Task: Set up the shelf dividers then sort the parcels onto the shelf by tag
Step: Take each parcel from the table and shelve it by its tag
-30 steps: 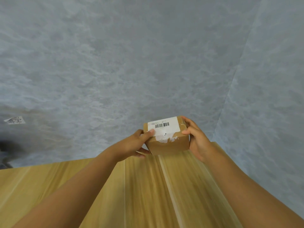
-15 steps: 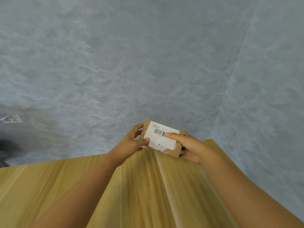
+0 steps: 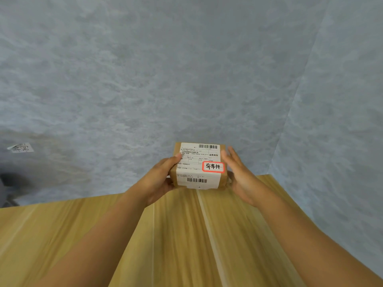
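A small cardboard parcel (image 3: pixel 222 179) is held between both hands above the far end of a light wooden shelf board (image 3: pixel 176 241), close to the corner where two grey mottled walls (image 3: pixel 165 79) meet. The left hand (image 3: pixel 159 182) is curled round the parcel's left side, with the thumb laid on the top edge and the remaining fingers tucked beneath. The right hand (image 3: pixel 240 177) is pressed flat against the right side, its fingers straight and pointing away from the person, with the thumb seemingly under the lower corner. The parcel's top face is turned toward the camera and is almost wholly covered by a white shipping label (image 3: pixel 198 160), on which two barcodes are printed, one at the far edge and one at the near edge. At the label's lower right a red-bordered tag (image 3: pixel 213 166) with handwritten black characters is stuck. The parcel is closed, so its contents cannot be seen. Whether its underside touches the board cannot be told. On the left wall a small paper slip (image 3: pixel 21 147) with handwriting is fixed, well apart from the parcel. A dark object (image 3: pixel 10 180) is partly visible at the left edge, too blurred to identify.
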### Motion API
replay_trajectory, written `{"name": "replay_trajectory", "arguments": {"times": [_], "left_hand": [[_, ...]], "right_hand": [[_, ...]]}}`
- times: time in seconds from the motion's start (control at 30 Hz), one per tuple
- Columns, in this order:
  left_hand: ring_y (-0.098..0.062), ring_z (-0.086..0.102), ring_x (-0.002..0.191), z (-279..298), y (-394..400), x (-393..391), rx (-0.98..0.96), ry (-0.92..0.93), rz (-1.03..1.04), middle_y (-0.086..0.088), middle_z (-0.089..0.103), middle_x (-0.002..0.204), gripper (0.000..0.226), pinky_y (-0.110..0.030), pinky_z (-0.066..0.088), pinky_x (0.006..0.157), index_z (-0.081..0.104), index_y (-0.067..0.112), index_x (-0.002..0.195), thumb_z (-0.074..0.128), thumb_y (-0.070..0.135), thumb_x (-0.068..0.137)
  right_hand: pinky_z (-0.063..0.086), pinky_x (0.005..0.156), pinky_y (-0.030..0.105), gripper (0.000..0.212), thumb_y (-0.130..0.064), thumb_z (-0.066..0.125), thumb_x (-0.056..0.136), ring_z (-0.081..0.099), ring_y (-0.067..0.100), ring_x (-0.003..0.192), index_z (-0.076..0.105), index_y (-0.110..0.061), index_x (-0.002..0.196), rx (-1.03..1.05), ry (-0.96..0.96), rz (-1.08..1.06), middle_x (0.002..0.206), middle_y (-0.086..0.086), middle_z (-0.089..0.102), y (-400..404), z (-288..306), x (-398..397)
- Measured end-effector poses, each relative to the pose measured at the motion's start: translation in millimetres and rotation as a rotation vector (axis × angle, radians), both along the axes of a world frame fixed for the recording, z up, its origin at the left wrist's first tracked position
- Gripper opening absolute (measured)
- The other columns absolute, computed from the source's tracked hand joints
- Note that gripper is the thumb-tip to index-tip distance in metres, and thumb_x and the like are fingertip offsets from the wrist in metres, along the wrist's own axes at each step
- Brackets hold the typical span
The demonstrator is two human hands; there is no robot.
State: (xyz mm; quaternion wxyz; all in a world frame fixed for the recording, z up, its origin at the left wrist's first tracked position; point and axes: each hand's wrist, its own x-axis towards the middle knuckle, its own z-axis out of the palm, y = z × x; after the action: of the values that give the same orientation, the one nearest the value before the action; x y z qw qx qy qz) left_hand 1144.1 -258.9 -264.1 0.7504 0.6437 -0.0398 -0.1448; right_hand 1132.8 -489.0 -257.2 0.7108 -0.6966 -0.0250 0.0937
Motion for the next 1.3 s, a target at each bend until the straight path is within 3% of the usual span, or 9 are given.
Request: {"name": "replay_trajectory", "arguments": {"times": [0.1, 0.27, 0.37, 0.47, 0.63, 0.9, 1.1, 1.2, 1.3], "left_hand": [[-0.025, 0.068, 0.111, 1.0, 0.0, 1.6, 0.031, -0.036, -0.002, -0.004, 0.071, 0.121, 0.042, -0.045, 0.055, 0.097, 0.060, 0.018, 0.130, 0.052, 0.045, 0.099], [-0.020, 0.070, 0.107, -0.5, -0.1, 0.0, 0.163, -0.123, -0.019, -0.001, 0.073, 0.118, 0.050, -0.043, 0.055, 0.095, 0.058, 0.028, 0.131, 0.033, 0.059, 0.101], [-0.016, 0.067, 0.096, -7.7, 4.5, 4.5, 0.696, -0.275, 0.079, -0.002, 0.070, 0.114, 0.061, -0.037, 0.054, 0.090, 0.056, 0.028, 0.127, 0.026, 0.069, 0.094], [-0.014, 0.059, 0.094, -21.4, 12.1, 8.3, 1.286, -0.429, 0.033, -0.002, 0.064, 0.120, 0.045, -0.031, 0.051, 0.084, 0.050, 0.025, 0.134, 0.048, 0.053, 0.098], [-0.020, 0.062, 0.102, -30.4, 7.5, -2.3, 1.608, -0.714, -0.043, 0.000, 0.061, 0.120, 0.035, -0.033, 0.052, 0.084, 0.050, 0.023, 0.129, 0.049, 0.041, 0.098], [-0.025, 0.058, 0.109, -26.0, -7.4, -42.3, 1.719, -1.066, -0.216, -0.002, 0.059, 0.120, 0.034, -0.034, 0.043, 0.086, 0.049, 0.020, 0.129, 0.043, 0.034, 0.098], [-0.025, 0.051, 0.119, -16.6, -22.4, -93.9, 1.586, -1.165, -0.350, -0.003, 0.053, 0.126, 0.037, -0.037, 0.041, 0.094, 0.046, 0.020, 0.131, 0.043, 0.036, 0.099], [-0.025, 0.049, 0.121, -5.6, -46.8, -119.9, 1.520, -1.242, -0.399, -0.003, 0.051, 0.129, 0.039, -0.038, 0.041, 0.096, 0.045, 0.020, 0.134, 0.043, 0.038, 0.099], [-0.024, 0.051, 0.119, 7.9, -82.2, -154.7, 1.446, -1.347, -0.430, -0.002, 0.052, 0.127, 0.040, -0.037, 0.041, 0.095, 0.046, 0.021, 0.133, 0.043, 0.039, 0.098]], "right_hand": [[0.054, 0.096, 0.047, 0.053, -0.063, 0.043, 0.095, 0.062, 0.028, 0.119, 0.054, -0.032, 0.137, 0.038, 0.144, -0.004, 0.130, 0.003, 0.066, -6.2, 3.5, 4.6], [0.056, 0.082, 0.041, 0.043, -0.054, 0.047, 0.098, 0.067, 0.027, 0.112, 0.059, -0.030, 0.132, -0.019, 0.095, -0.008, 0.120, 0.003, 0.072, -19.7, 1.2, 12.7], [0.056, 0.090, 0.043, 0.047, -0.057, 0.050, 0.096, 0.068, 0.024, 0.112, 0.056, -0.029, 0.134, -0.036, 0.046, -0.078, 0.119, -0.001, 0.072, -30.5, -6.6, 15.4], [0.056, 0.092, 0.044, 0.052, -0.058, 0.055, 0.093, 0.068, 0.023, 0.110, 0.053, -0.027, 0.135, -0.039, 0.053, -0.166, 0.118, -0.001, 0.072, -38.8, -21.2, 10.3], [0.050, 0.102, 0.053, 0.056, -0.058, 0.059, 0.091, 0.068, 0.026, 0.110, 0.053, -0.024, 0.135, -0.067, 0.107, -0.251, 0.119, 0.003, 0.072, -37.0, -37.6, -28.9], [0.052, 0.101, 0.048, 0.057, -0.067, 0.055, 0.088, 0.071, 0.020, 0.106, 0.061, -0.027, 0.129, -0.080, 0.102, -0.461, 0.110, -0.004, 0.076, -21.6, -33.8, -134.7], [0.052, 0.079, 0.034, 0.042, -0.076, 0.049, 0.084, 0.076, 0.011, 0.088, 0.077, -0.047, 0.095, -0.095, 0.136, -0.645, 0.097, -0.009, 0.079, -14.9, -25.8, -226.0], [0.056, 0.083, 0.036, 0.039, -0.075, 0.048, 0.086, 0.075, 0.008, 0.085, 0.076, -0.049, 0.095, -0.078, 0.115, -0.735, 0.099, -0.009, 0.078, -25.5, -10.8, -272.4], [0.059, 0.073, 0.032, 0.039, -0.072, 0.045, 0.091, 0.076, 0.011, 0.089, 0.076, -0.050, 0.093, -0.085, 0.105, -0.800, 0.101, -0.007, 0.078, -41.8, 6.3, -327.6]]}}
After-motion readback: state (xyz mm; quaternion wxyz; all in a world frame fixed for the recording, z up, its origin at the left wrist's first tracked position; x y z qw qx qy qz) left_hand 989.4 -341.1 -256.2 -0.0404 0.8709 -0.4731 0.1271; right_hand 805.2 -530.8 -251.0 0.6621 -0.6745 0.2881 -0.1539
